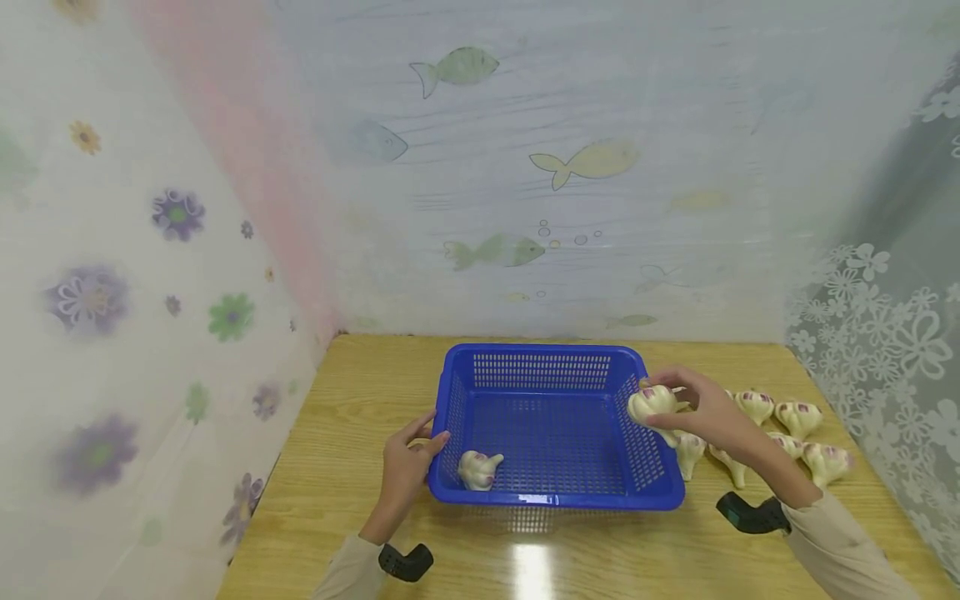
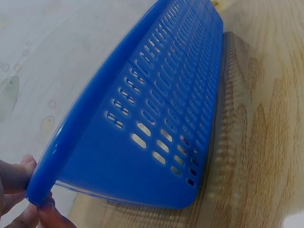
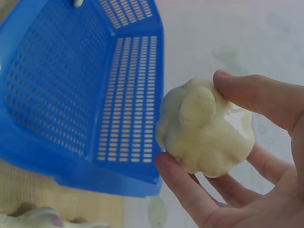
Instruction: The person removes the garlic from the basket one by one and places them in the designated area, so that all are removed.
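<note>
A blue plastic basket (image 1: pixel 555 500) with slotted walls stands on the table. My left hand (image 1: pixel 405 467) pinches its left rim, thumb above and fingers beneath, as the left wrist view also shows. In my right hand (image 1: pixel 712 417) is a garlic bulb (image 3: pixel 209 137), cream with purple marks, gripped between thumb and fingers above the basket's right rim. The right wrist view shows its stem facing the camera. One more garlic bulb (image 1: pixel 477 471) lies inside the basket at the near left corner.
Several garlic bulbs (image 1: pixel 825 461) lie in a group on the table right of the basket, partly hidden by my right forearm. The wooden table (image 1: pixel 360 375) meets a fish-patterned curtain (image 1: pixel 487 167) at the back and patterned sheets at both sides.
</note>
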{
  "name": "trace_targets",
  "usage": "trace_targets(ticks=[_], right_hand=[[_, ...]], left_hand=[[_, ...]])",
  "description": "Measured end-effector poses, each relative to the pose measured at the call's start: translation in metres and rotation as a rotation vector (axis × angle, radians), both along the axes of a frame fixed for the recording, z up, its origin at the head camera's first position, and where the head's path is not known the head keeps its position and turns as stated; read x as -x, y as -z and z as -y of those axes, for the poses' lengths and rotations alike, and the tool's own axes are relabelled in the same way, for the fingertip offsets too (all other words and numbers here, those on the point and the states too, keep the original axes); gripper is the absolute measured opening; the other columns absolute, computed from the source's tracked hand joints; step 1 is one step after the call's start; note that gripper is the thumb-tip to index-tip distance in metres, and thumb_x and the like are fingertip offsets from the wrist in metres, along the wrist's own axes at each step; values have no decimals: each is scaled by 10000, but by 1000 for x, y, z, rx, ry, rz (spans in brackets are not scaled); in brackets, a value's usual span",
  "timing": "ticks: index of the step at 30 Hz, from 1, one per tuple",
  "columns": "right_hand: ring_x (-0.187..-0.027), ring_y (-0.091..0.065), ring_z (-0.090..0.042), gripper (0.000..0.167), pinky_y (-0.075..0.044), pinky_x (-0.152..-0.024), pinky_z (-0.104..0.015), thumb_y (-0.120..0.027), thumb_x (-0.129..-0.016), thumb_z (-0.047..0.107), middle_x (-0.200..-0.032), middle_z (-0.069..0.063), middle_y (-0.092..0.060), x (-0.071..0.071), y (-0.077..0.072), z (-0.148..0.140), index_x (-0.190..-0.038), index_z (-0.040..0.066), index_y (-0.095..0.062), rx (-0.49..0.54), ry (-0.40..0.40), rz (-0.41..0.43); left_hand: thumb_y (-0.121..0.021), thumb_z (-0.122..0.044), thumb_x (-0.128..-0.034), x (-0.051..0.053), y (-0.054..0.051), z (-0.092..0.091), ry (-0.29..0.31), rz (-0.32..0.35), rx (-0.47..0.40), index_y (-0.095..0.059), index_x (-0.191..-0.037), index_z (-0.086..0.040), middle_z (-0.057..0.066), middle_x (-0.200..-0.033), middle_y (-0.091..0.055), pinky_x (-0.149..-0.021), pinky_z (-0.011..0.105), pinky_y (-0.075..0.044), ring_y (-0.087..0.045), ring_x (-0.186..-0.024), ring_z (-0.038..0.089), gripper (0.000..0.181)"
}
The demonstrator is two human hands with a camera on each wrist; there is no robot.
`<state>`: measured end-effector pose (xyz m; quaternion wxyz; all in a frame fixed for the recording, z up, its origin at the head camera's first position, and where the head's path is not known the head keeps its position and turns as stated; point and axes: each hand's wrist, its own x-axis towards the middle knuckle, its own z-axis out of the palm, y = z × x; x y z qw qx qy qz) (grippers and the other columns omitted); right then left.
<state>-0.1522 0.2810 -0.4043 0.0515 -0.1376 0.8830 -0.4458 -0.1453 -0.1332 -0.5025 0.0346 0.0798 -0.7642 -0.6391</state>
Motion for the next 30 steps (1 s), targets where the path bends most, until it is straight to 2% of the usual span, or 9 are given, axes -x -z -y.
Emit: trace_targets(ticks=[2,7,11,20,26,30], right_hand=[[-1105,-512,-340,486,-472,-798,-432,-731,-843,273,-1252,-107,-522,-2,1,-3,-1255,108,-535,9,2,8],[-1175,-465,-406,490,-448,-867,-531,-730,-844,273,-1270,-137,-513,-9,1,-9,-1244,79,-525,-5,15,8],[-1196,-431,-458,505,-446,-858,-567,-728,-845,275,-1307,-179,-481,-15,0,-13,-1250,62,-512,-30,39,20],[-1149,-472,-469,482,-499,-744,-420,-736,-839,248,-1264,-199,-490,-22,2,-21,-1194,30,-493,-27,70,48],[-1122,-496,-451,462,-492,-761,-413,-742,-834,221,-1245,-191,-480,-25,5,-27,-1166,11,-498,-46,79,28],[-1113,-506,-420,424,-503,-756,-351,-742,-833,208,-1230,-155,-473,-29,8,-31,-1136,23,-508,-56,83,14]], left_hand=[[-736,-137,-832,0,0,0,1,0,2,-611,-1276,-111,152,-984,-596,-403,248,-460,-531,-511,125,462],[-736,-152,-835,0,-1,1,8,-13,2,-602,-1281,-81,173,-998,-598,-390,233,-437,-503,-484,98,471],[-736,-148,-834,1,1,1,11,-16,3,-602,-1281,-86,168,-990,-599,-384,226,-428,-490,-469,90,471],[-743,-147,-827,2,3,0,-5,-16,12,-615,-1270,-105,154,-974,-600,-390,232,-434,-457,-467,86,463],[-735,-138,-834,1,2,0,-1,-20,15,-611,-1276,-113,143,-970,-598,-396,228,-433,-453,-468,97,460],[-735,-146,-835,0,1,0,2,-22,10,-608,-1278,-107,147,-971,-594,-394,225,-430,-449,-463,92,462]])
